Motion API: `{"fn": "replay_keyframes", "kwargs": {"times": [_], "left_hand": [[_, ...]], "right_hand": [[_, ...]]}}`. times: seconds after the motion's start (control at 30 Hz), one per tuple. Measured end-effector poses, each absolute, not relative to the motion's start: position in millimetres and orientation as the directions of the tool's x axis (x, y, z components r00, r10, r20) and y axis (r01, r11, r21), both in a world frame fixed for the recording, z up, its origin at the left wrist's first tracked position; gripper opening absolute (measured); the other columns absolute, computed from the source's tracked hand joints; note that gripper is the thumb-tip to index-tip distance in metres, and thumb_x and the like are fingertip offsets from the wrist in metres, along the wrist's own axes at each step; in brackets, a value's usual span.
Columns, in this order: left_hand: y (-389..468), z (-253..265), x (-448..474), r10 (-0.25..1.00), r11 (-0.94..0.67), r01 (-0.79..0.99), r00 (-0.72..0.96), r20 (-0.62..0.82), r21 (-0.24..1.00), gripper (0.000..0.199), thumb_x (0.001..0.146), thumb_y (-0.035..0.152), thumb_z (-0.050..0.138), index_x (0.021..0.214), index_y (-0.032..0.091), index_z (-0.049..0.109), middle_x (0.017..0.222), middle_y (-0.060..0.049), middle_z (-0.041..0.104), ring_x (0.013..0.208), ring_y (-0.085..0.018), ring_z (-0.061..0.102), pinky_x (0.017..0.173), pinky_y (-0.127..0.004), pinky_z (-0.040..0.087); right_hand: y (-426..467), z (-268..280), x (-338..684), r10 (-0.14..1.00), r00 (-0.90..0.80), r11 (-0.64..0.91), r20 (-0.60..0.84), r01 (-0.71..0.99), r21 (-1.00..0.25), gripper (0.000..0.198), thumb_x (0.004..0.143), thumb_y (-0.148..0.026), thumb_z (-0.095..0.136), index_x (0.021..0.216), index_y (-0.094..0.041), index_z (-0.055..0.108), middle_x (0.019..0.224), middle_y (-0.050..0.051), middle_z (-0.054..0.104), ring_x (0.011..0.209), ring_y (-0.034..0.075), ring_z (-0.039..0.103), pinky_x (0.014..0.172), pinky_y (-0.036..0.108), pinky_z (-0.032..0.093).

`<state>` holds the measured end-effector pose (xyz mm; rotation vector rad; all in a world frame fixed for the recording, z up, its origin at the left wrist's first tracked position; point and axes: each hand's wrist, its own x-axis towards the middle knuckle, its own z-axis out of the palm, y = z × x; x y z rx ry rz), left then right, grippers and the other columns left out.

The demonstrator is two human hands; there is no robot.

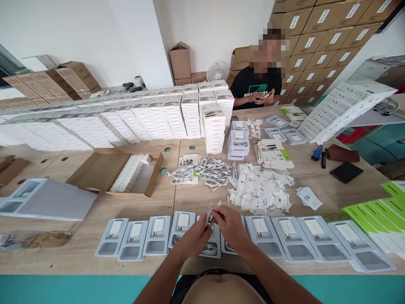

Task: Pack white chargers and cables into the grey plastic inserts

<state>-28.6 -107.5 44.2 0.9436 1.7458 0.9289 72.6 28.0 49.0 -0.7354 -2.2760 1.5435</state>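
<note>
A coiled white charging cable [209,219] is held up between my two hands, above the row of trays. My left hand [196,237] pinches the coil from the left. The fingers of my right hand [230,226] are closed on its other side. Below them lie grey plastic trays, partly covered by my hands; one tray [217,236] has a cable coil in its lower compartment. To the left, another tray [182,223] holds a white charger and a cable. Farther right, a tray [265,245] carries a charger above a bare lower compartment.
Beyond my hands lie a heap of cables [215,171] and a pile of small white pieces [261,190]. An open carton [152,177] of chargers stands left. Stacked white boxes [152,118] line the back. A co-worker [257,90] holds something across the table. Green-white boxes [370,217] lie right.
</note>
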Motion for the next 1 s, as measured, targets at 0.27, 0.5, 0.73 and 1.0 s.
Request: {"fn": "replay_keyframes", "kwargs": {"times": [0.27, 0.5, 0.73, 1.0], "left_hand": [[-97.7, 48.9, -23.0, 0.879, 0.374, 0.151, -0.372, -0.298, 0.915, 0.013, 0.089, 0.022, 0.040, 0.100, 0.021, 0.047, 0.078, 0.003, 0.053, 0.071, -0.014, 0.047, 0.066, -0.027, 0.036], [-100.5, 52.1, -33.0, 0.894, 0.413, 0.414, -0.354, -0.274, 0.811, 0.016, 0.091, 0.019, 0.038, 0.100, 0.023, 0.049, 0.083, -0.001, 0.057, 0.076, -0.018, 0.053, 0.070, -0.029, 0.038], [-104.9, 63.7, -39.0, 0.871, 0.455, 0.601, -0.453, -0.188, 0.658, 0.030, 0.079, 0.007, 0.042, 0.101, 0.022, 0.055, 0.104, -0.007, 0.055, 0.092, -0.022, 0.055, 0.077, -0.033, 0.040], [-108.3, 52.2, -48.2, 0.781, 0.589, -0.113, -0.176, -0.599, 0.800, 0.034, 0.086, 0.054, 0.049, 0.086, 0.020, 0.048, 0.077, -0.001, 0.063, 0.052, -0.011, 0.055, 0.042, -0.021, 0.032]], "right_hand": [[25.0, 50.2, 76.2, 0.549, -0.830, 0.286, -0.103, 0.303, -0.909, 0.022, 0.091, -0.034, 0.050, 0.085, -0.022, 0.067, 0.070, 0.001, 0.068, 0.065, 0.018, 0.063, 0.064, 0.031, 0.049], [43.9, 47.7, 80.2, 0.440, -0.853, 0.766, 0.280, 0.195, -0.612, 0.040, 0.083, -0.020, 0.058, 0.123, -0.022, 0.059, 0.136, 0.014, 0.049, 0.126, 0.031, 0.044, 0.104, 0.050, 0.039], [67.5, 56.3, 90.5, 0.144, -0.984, 0.519, -0.108, 0.169, -0.838, 0.026, 0.087, -0.031, 0.057, 0.111, -0.027, 0.065, 0.086, 0.000, 0.067, 0.079, 0.017, 0.060, 0.074, 0.031, 0.048], [55.8, 40.9, 94.0, 0.192, -0.981, 0.661, -0.012, 0.138, -0.738, 0.023, 0.094, -0.024, 0.047, 0.108, -0.024, 0.066, 0.088, 0.003, 0.067, 0.081, 0.016, 0.060, 0.071, 0.028, 0.045]]}}
